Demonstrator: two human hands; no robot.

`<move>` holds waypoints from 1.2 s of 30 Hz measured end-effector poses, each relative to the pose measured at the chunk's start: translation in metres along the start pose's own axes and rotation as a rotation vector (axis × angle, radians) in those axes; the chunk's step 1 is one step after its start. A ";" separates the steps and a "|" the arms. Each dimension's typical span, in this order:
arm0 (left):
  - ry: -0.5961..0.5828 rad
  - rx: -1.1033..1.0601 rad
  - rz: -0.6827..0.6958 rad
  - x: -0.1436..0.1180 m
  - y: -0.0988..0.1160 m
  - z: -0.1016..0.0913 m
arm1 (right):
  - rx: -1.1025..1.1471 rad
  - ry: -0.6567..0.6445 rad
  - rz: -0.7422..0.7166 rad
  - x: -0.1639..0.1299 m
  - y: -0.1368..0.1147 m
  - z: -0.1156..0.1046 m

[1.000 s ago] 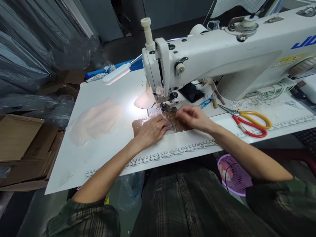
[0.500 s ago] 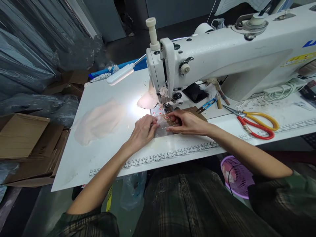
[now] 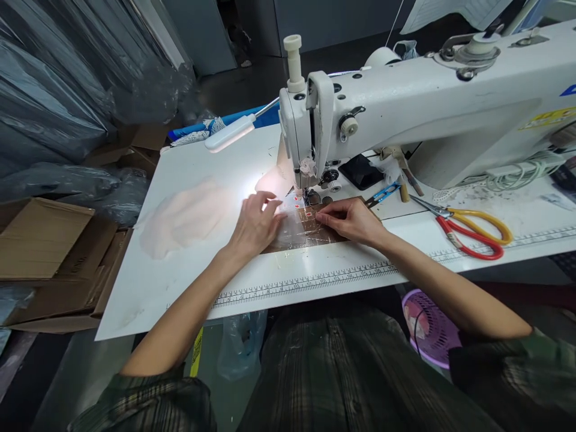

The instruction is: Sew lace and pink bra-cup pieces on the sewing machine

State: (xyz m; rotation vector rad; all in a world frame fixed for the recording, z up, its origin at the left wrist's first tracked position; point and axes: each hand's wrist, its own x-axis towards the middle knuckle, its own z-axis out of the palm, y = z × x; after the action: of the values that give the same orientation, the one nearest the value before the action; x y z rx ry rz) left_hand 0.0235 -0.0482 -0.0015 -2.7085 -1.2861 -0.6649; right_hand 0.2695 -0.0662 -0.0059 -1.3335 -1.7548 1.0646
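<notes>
A brown piece covered with clear plastic film (image 3: 302,233) lies flat on the white table (image 3: 189,282), just in front of the presser foot (image 3: 310,195) of a white sewing machine (image 3: 405,114). My left hand (image 3: 256,223) rests on its left edge, fingers spread flat. Over on the piece's right side, my right hand (image 3: 351,219) pinches its top edge, close to the needle. Small red marks show on the film near the foot.
Red-and-yellow scissors (image 3: 468,231) and blue thread snips (image 3: 382,193) lie right of the hands. A lamp (image 3: 229,133) lights the needle area. A pale fabric patch (image 3: 189,216) lies at left. Cardboard boxes (image 3: 49,258) stand beside the table; a purple basket (image 3: 427,327) sits below.
The brown piece has been slid and turned toward the needle. My left hand shifted up to its left edge and flattened. My right hand now pinches it by the presser foot.
</notes>
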 end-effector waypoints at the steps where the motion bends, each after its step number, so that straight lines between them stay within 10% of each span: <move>1: -0.044 -0.109 0.070 -0.002 0.005 0.001 | 0.050 0.018 -0.060 -0.001 -0.001 0.003; 7: -0.027 -0.143 0.151 -0.014 0.030 0.022 | 0.523 0.049 -0.159 -0.012 -0.020 0.024; 12: 0.070 0.092 0.206 -0.016 0.030 0.033 | 0.322 0.216 -0.234 -0.056 -0.035 0.030; 16: 0.108 0.128 0.217 -0.016 0.030 0.032 | 0.288 0.040 -0.098 -0.115 -0.041 0.018; 21: 0.137 0.127 0.312 -0.019 0.033 0.029 | 0.141 -0.469 0.083 -0.172 0.011 -0.014; 24: 0.158 0.169 0.398 -0.021 0.036 0.026 | -0.429 -0.261 0.147 -0.185 0.053 -0.042; 29: 0.127 0.159 0.415 -0.024 0.042 0.020 | -0.285 -0.583 0.243 -0.142 0.037 -0.080; 33: 0.104 0.084 0.346 -0.026 0.045 0.016 | -0.431 -0.127 -0.106 -0.064 0.004 -0.058; 36: 0.102 0.049 0.333 -0.027 0.046 0.015 | -0.498 -0.102 -0.429 -0.011 0.006 -0.023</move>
State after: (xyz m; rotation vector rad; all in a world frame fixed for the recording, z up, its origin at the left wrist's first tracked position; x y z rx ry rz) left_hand 0.0483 -0.0937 -0.0204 -2.7139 -0.7909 -0.7088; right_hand 0.2946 -0.0713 -0.0023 -1.1033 -2.3493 0.4791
